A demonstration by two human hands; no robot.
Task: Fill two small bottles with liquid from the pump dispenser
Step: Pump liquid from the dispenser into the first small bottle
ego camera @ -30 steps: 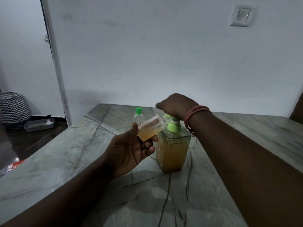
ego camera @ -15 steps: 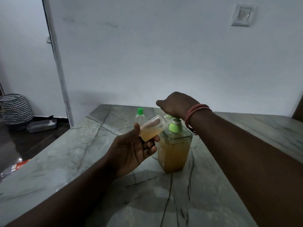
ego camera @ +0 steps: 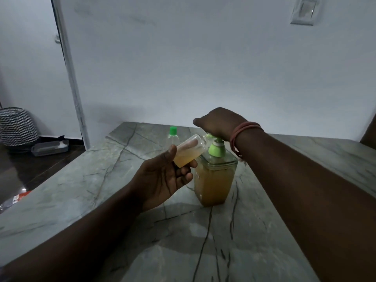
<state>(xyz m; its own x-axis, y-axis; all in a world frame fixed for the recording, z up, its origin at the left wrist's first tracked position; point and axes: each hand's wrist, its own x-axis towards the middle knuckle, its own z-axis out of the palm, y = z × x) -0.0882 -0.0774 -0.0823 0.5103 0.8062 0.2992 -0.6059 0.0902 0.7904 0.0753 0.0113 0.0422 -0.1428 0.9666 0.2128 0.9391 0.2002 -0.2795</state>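
Note:
My left hand (ego camera: 162,180) grips a small clear bottle (ego camera: 189,152), tilted with its open mouth up against the dispenser's green nozzle. The bottle is about half full of amber liquid. The pump dispenser (ego camera: 213,184) is a square clear jar of the same liquid with a green collar (ego camera: 216,150) and stands on the marble table (ego camera: 101,180). My right hand (ego camera: 219,123) rests palm down on the pump head, with its fingers out of sight behind it. A second small bottle with a green cap (ego camera: 173,135) stands upright behind the first, apart from both hands.
The table meets a white wall at the back, and its left edge drops to a dark floor. On that floor stand a zigzag-patterned basket (ego camera: 17,127) and a grey tray (ego camera: 49,147). A wall switch (ego camera: 305,11) is at the top right.
My right hand has risen a little with the pump head, so the white stem above the green collar now shows. My left hand keeps the bottle at the nozzle.

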